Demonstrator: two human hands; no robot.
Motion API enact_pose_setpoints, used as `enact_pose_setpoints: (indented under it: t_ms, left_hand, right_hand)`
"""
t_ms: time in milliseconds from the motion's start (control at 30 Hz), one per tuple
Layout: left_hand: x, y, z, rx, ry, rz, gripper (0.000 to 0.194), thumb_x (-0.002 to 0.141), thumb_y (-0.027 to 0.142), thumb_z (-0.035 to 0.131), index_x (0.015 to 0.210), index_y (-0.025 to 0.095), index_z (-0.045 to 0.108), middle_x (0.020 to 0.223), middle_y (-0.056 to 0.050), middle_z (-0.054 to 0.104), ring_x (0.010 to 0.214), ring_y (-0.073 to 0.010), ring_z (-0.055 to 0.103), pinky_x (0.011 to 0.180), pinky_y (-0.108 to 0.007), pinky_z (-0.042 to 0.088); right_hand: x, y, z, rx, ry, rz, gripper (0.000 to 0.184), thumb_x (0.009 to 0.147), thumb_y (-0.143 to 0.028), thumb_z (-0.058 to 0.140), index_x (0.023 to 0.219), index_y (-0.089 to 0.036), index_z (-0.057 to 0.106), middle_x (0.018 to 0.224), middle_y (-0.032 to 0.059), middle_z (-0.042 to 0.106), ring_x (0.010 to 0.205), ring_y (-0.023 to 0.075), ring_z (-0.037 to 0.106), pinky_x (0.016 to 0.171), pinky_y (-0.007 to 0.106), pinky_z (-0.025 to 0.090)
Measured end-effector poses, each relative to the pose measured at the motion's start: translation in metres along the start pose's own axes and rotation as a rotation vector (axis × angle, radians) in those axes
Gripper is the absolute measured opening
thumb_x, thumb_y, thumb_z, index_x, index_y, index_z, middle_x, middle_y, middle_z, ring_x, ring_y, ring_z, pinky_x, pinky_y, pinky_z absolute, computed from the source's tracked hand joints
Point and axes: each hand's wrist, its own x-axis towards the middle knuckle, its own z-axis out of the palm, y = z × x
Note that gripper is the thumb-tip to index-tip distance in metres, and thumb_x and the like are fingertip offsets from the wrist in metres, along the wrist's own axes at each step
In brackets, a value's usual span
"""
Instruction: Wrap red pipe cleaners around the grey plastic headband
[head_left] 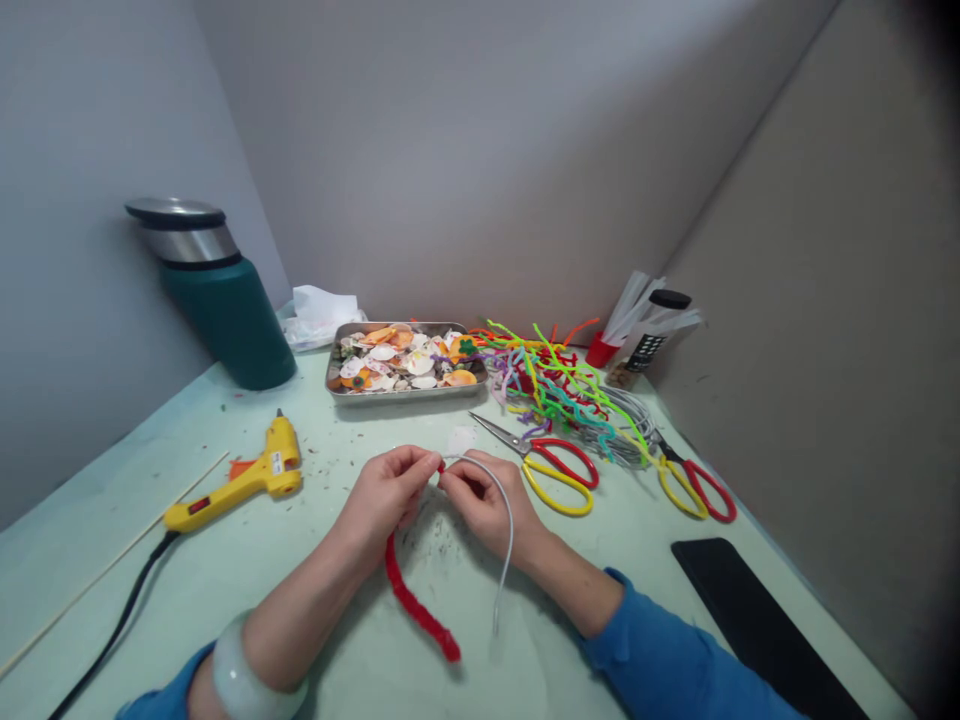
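Observation:
Near the middle of the table my left hand (388, 490) is closed in a pinch on a red pipe cleaner (418, 612), whose fuzzy tail hangs down below the fingers. My right hand (495, 505) meets it fingertip to fingertip, also pinched, at a small red bit of the pipe cleaner. A thin grey-white wire (511, 530) starts at the fingertips, arches over my right hand and drops toward the table. How wire and pipe cleaner join is hidden by the fingers. Scissors (536, 460) with red and yellow handles lie just beyond my right hand.
A yellow glue gun (240, 485) and a thin stick (112, 565) lie left. Behind stand a green bottle (229, 320) and a metal tray (409, 398) of shells. Right are piled pipe cleaners (559, 385), more scissors (694, 485), a jar (649, 340) and a black slab (765, 620).

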Motion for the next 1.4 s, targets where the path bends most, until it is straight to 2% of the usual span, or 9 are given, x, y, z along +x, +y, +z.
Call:
enact_pose_setpoints:
  t_ms: [133, 200, 433, 567, 667, 933, 1033, 1200, 1400]
  left_hand:
    - [0.000, 0.000, 0.001, 0.022, -0.004, 0.061, 0.029, 0.074, 0.042, 0.065, 0.068, 0.016, 0.056, 0.042, 0.010, 0.031, 0.038, -0.0045, 0.022, 0.037, -0.018, 0.015]
    - [0.001, 0.000, 0.001, 0.012, 0.003, 0.056, 0.029, 0.074, 0.042, 0.066, 0.069, 0.016, 0.056, 0.042, 0.010, 0.031, 0.038, -0.0044, 0.021, 0.037, -0.018, 0.015]
    - [0.000, 0.000, -0.002, -0.061, 0.019, 0.016, 0.027, 0.074, 0.041, 0.066, 0.073, 0.017, 0.054, 0.044, 0.011, 0.030, 0.039, -0.0044, 0.020, 0.037, -0.018, 0.015]
    - [0.000, 0.001, 0.000, -0.051, 0.027, 0.016, 0.028, 0.073, 0.041, 0.067, 0.072, 0.017, 0.054, 0.043, 0.011, 0.030, 0.038, -0.0041, 0.020, 0.037, -0.018, 0.016]
    - [-0.001, 0.002, 0.001, -0.037, 0.027, 0.020, 0.028, 0.072, 0.042, 0.068, 0.071, 0.017, 0.055, 0.043, 0.011, 0.030, 0.038, -0.0040, 0.020, 0.037, -0.018, 0.016]
    - [-0.002, 0.005, -0.001, -0.067, -0.034, 0.029, 0.030, 0.071, 0.042, 0.069, 0.070, 0.016, 0.054, 0.043, 0.011, 0.030, 0.037, -0.0037, 0.019, 0.037, -0.019, 0.013]
    - [-0.003, 0.005, -0.001, -0.066, -0.045, 0.022, 0.030, 0.072, 0.042, 0.069, 0.071, 0.016, 0.055, 0.043, 0.011, 0.030, 0.037, -0.0034, 0.019, 0.037, -0.018, 0.013]
    - [-0.003, 0.003, 0.000, -0.068, -0.050, 0.014, 0.029, 0.072, 0.041, 0.069, 0.072, 0.015, 0.056, 0.043, 0.010, 0.032, 0.037, -0.0029, 0.020, 0.036, -0.017, 0.014]
    - [-0.003, 0.005, 0.000, -0.226, -0.114, -0.050, 0.025, 0.071, 0.036, 0.069, 0.079, 0.016, 0.057, 0.046, 0.011, 0.027, 0.039, -0.0031, 0.015, 0.035, -0.016, 0.013]
  right_hand:
    - [0.001, 0.001, 0.006, 0.278, -0.014, 0.268, 0.022, 0.081, -0.024, 0.051, 0.063, -0.018, 0.061, 0.052, -0.0029, 0.044, 0.050, 0.0109, 0.040, 0.051, 0.024, 0.030]
    - [0.002, 0.000, 0.008, 0.378, -0.048, 0.350, 0.022, 0.082, -0.028, 0.050, 0.065, -0.018, 0.061, 0.049, -0.0043, 0.040, 0.046, 0.0103, 0.036, 0.046, 0.024, 0.027]
    - [0.000, 0.004, 0.008, 0.244, 0.086, 0.116, 0.014, 0.082, -0.030, 0.057, 0.077, -0.018, 0.061, 0.074, 0.0016, 0.056, 0.068, 0.0141, 0.049, 0.063, 0.025, 0.038]
    - [0.002, 0.008, 0.012, 0.347, 0.074, 0.232, 0.012, 0.080, -0.031, 0.058, 0.077, -0.019, 0.059, 0.067, -0.0008, 0.054, 0.062, 0.0127, 0.048, 0.057, 0.024, 0.037]
    - [0.003, 0.008, 0.011, 0.465, 0.033, 0.340, 0.015, 0.077, -0.032, 0.062, 0.076, -0.019, 0.057, 0.054, -0.0054, 0.046, 0.049, 0.0096, 0.041, 0.048, 0.022, 0.032]
    - [0.006, 0.000, -0.004, 1.007, -0.274, 0.629, 0.026, 0.071, -0.036, 0.070, 0.074, -0.016, 0.052, 0.061, -0.0045, 0.049, 0.043, 0.0052, 0.040, 0.038, 0.018, 0.024]
    - [0.007, -0.001, -0.005, 1.086, -0.332, 0.634, 0.025, 0.070, -0.031, 0.071, 0.071, -0.016, 0.050, 0.055, -0.0059, 0.045, 0.043, 0.0052, 0.037, 0.038, 0.018, 0.021]
    - [0.006, -0.002, -0.004, 1.081, -0.336, 0.606, 0.022, 0.074, -0.028, 0.066, 0.068, -0.016, 0.048, 0.053, -0.0055, 0.044, 0.043, 0.0056, 0.035, 0.039, 0.019, 0.020]
    - [0.005, 0.002, -0.003, 1.108, -0.337, 0.597, 0.022, 0.074, -0.028, 0.063, 0.067, -0.018, 0.045, 0.052, -0.0070, 0.039, 0.043, 0.0054, 0.030, 0.041, 0.020, 0.019]
